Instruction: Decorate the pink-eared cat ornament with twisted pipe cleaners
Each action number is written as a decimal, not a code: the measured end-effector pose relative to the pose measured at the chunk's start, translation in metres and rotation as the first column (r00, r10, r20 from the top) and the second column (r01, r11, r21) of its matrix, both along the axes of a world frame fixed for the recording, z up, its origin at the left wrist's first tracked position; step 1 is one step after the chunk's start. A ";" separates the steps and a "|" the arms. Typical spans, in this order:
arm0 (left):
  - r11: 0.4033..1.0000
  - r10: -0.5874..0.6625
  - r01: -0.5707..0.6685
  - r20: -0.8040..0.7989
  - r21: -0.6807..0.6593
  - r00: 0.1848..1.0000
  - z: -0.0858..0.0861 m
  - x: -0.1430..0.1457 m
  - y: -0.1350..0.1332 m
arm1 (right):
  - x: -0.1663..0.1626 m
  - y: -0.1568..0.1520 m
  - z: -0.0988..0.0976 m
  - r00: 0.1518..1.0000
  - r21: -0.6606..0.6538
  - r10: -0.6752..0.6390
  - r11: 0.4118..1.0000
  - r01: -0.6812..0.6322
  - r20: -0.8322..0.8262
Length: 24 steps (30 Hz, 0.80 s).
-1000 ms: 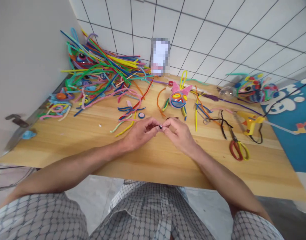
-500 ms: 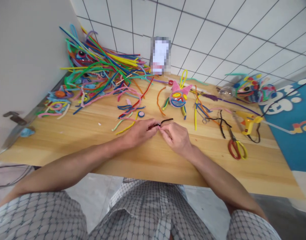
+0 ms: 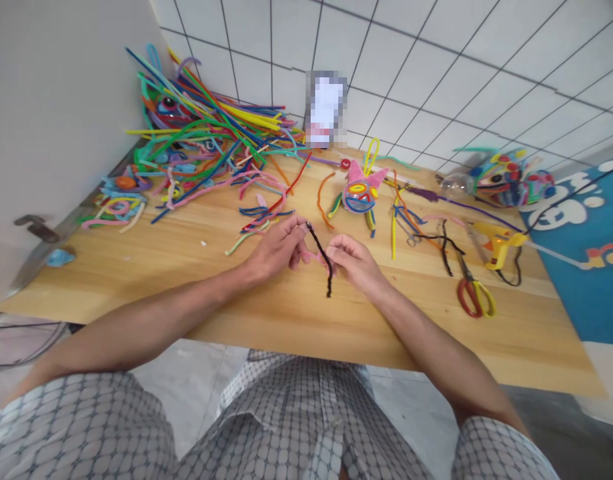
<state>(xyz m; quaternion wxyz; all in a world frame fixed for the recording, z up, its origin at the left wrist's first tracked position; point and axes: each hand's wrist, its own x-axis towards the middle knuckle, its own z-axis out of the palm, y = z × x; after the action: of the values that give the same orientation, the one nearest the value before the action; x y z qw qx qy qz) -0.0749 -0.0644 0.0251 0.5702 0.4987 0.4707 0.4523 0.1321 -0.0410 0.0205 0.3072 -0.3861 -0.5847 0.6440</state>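
Note:
My left hand pinches the top end of a black pipe cleaner just above the wooden table. My right hand is closed on the same black pipe cleaner lower down, together with a pink piece. The black stem runs slanting between the two hands, and its free end hangs below my right fingers. A pink cat-like pipe-cleaner figure sits on the table just beyond my hands.
A big heap of coloured pipe cleaners fills the table's far left corner. Red-handled scissors and a yellow glue gun lie at the right, beside another colourful figure. Tiled wall behind; blue mat right.
The black pipe cleaner was bunched small between my fingertips. It is now drawn out longer, with my left hand raised and its free end hanging down.

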 end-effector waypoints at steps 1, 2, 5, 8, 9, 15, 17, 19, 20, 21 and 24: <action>0.998 0.036 -0.035 -0.023 0.045 0.999 0.000 0.000 -0.001 | -0.002 0.000 0.000 0.999 -0.110 0.019 0.994 -0.025 -0.050; 0.994 0.072 -0.068 -0.039 0.089 0.997 0.001 0.000 -0.001 | -0.003 0.001 0.000 0.996 -0.193 0.018 0.981 -0.034 -0.087; 0.974 0.164 -0.158 -0.026 0.162 0.986 0.005 -0.004 0.003 | -0.004 0.002 0.002 0.993 -0.264 -0.035 0.965 0.004 -0.113; 0.951 0.276 -0.275 0.008 0.142 0.961 0.012 -0.020 0.019 | -0.002 0.002 0.005 0.991 -0.216 -0.082 0.975 0.057 -0.108; 0.933 0.332 -0.326 -0.016 0.153 0.943 0.015 -0.029 0.026 | -0.001 0.002 0.007 0.990 -0.205 -0.088 0.977 0.063 -0.111; 0.747 0.604 -0.337 -0.372 0.573 0.705 0.030 -0.056 0.027 | -0.003 0.000 0.013 0.987 -0.183 -0.075 0.982 0.048 -0.145; 0.814 0.441 -0.120 -0.471 0.568 0.764 0.033 -0.040 0.006 | -0.005 -0.002 0.013 0.984 -0.148 -0.087 0.987 0.064 -0.155; 0.904 0.142 0.111 -0.535 0.413 0.833 0.033 -0.017 -0.013 | -0.006 -0.003 0.013 0.982 -0.115 -0.100 0.990 0.082 -0.162; 0.920 -0.008 0.219 -0.542 0.326 0.840 0.033 -0.007 -0.019 | -0.006 -0.004 0.014 0.981 -0.105 -0.106 0.990 0.090 -0.164; 0.917 -0.109 0.296 -0.545 0.267 0.831 0.032 0.002 -0.023 | -0.005 -0.004 0.015 0.981 -0.102 -0.109 0.990 0.093 -0.159; 0.880 -0.167 0.398 -0.614 0.261 0.772 0.026 0.012 -0.021 | 0.002 -0.004 0.020 0.994 -0.107 -0.054 0.993 0.044 -0.093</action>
<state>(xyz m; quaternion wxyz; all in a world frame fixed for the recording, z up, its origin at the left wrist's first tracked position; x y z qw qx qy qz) -0.0625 -0.0852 0.0514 0.3574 0.7771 0.4423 0.2695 0.1340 -0.0448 0.0410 0.3299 -0.3848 -0.5251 0.6836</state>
